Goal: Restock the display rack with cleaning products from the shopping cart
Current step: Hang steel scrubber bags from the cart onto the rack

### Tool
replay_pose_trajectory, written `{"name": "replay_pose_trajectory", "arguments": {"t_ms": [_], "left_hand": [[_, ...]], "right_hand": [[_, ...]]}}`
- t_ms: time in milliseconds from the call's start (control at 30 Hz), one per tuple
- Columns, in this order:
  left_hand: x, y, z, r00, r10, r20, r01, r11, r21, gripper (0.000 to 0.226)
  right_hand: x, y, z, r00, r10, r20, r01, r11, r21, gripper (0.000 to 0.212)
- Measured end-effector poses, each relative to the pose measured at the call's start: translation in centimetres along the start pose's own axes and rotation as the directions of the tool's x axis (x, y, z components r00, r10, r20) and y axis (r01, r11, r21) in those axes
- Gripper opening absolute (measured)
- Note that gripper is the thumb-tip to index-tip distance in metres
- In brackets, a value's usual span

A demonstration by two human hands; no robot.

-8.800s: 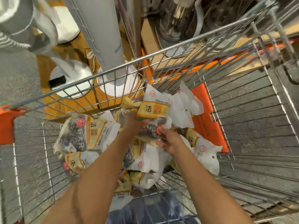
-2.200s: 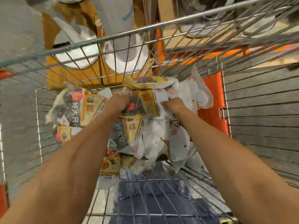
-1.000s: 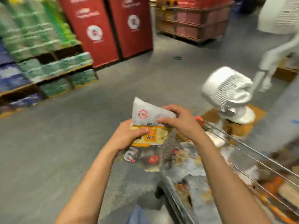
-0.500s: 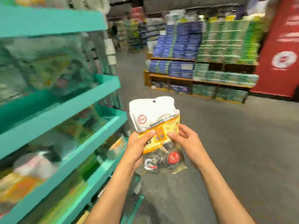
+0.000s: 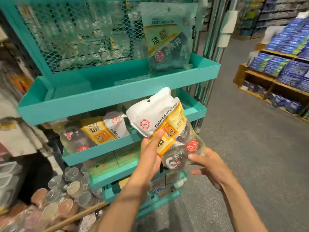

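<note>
Carrying a scourer packet (image 5: 164, 131) to the rack (image 5: 107, 96): left hand (image 5: 150, 156) grips it, right hand (image 5: 209, 164) cups its bottom. Next, likely set it at eleven o'clock, on the top shelf (image 5: 93, 84).

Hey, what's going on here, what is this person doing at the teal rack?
A person is restocking. Both hands, left hand and right hand, hold a pack of steel scourers in front of the teal rack. One like pack stands on the top shelf, and more packs lie on the shelf below. The held pack is not yet shelved.
</note>
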State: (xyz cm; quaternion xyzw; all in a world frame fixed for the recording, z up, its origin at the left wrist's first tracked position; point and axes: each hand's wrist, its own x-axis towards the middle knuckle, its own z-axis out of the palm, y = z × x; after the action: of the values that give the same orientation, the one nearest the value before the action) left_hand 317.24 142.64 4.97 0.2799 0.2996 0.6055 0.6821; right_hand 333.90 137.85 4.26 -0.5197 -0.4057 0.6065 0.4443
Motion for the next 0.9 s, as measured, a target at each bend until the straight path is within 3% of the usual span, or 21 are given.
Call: {"name": "replay_pose_trajectory", "arguments": {"t_ms": [133, 233, 300, 367, 433, 500, 567, 700, 900], "left_hand": [[1.3, -0.6, 1.0, 0.999, -0.032, -0.003, 0.033, 0.992, 0.125, 0.034], [2.1, -0.9, 1.3, 0.989, -0.032, -0.144, 0.083, 0.929, 0.361, 0.031], [3.0, -0.6, 1.3, 0.947, 0.096, -0.307, 0.043, 0.908, 0.417, 0.043], [3.7, 0.5, 1.7, 0.85, 0.303, -0.432, -0.069, 0.875, 0.478, 0.059], [4.6, 1.7, 1.6, 0.768, 0.473, -0.432, -0.085, 0.743, 0.663, 0.075], [5.5, 2.6, 1.4, 0.783, 0.524, -0.336, -0.01, 0.551, 0.834, 0.084], [5.8, 3.1, 1.4, 0.83, 0.492, -0.262, 0.01, 0.458, 0.889, 0.07], [6.1, 2.6, 1.1, 0.84, 0.467, -0.276, 0.033, 0.464, 0.885, 0.04], [7.5, 2.5, 0.2, 0.816, 0.466, -0.342, 0.214, 0.306, 0.928, 0.04]], "right_hand": [[2.7, -1.8, -1.2, 0.998, -0.04, -0.052, 0.044, 0.997, 0.068, 0.039], [4.6, -4.5, -3.1, 0.987, -0.142, -0.077, 0.147, 0.987, 0.07, 0.036], [5.9, -6.6, -4.6, 0.97, -0.232, -0.072, 0.231, 0.973, -0.015, 0.038], [7.2, -8.5, -5.5, 0.94, -0.341, -0.034, 0.331, 0.929, -0.169, 0.038], [8.3, -10.1, -5.6, 0.899, -0.438, 0.02, 0.426, 0.861, -0.279, 0.039], [9.3, -11.0, -5.3, 0.869, -0.489, 0.075, 0.483, 0.807, -0.341, 0.04], [10.5, -11.2, -4.8, 0.861, -0.488, 0.141, 0.503, 0.778, -0.376, 0.038], [13.6, -10.2, -3.7, 0.89, -0.4, 0.219, 0.456, 0.77, -0.445, 0.041], [17.6, -8.6, -2.4, 0.949, -0.294, 0.118, 0.316, 0.852, -0.418, 0.04]]}}
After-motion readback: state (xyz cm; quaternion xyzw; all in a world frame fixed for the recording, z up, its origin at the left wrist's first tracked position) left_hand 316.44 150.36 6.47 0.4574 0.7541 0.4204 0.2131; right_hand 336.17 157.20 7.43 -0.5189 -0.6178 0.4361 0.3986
